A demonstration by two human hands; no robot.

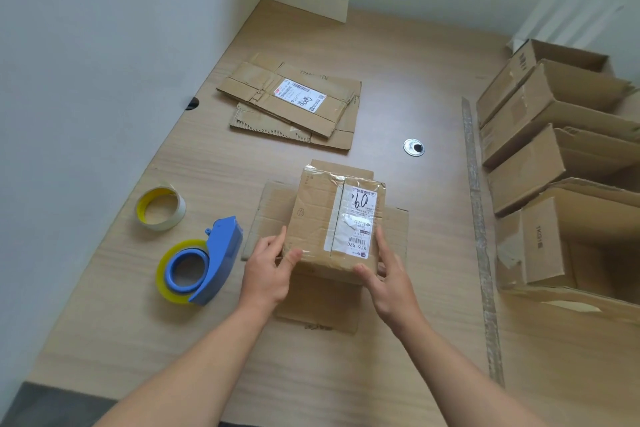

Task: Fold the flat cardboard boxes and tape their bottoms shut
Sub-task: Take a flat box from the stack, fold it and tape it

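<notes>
Left hand (pixel 268 267) and right hand (pixel 384 270) grasp the small cardboard box (pixel 322 218), mid-tabletop (pixel 346 374).
Each hand pinches a near corner, thumb on top. Hold walls square and seam flaps flush; tape dispenser (pixel 204 263) is just left. Flat boxes (pixel 294 104) lie toward the far-left edge.

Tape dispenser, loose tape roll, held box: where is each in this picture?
tape dispenser (pixel 223 253), head view, on its blue body
loose tape roll (pixel 175 217), head view, on its outer wall
held box (pixel 318 215), head view, on its bare top
</notes>
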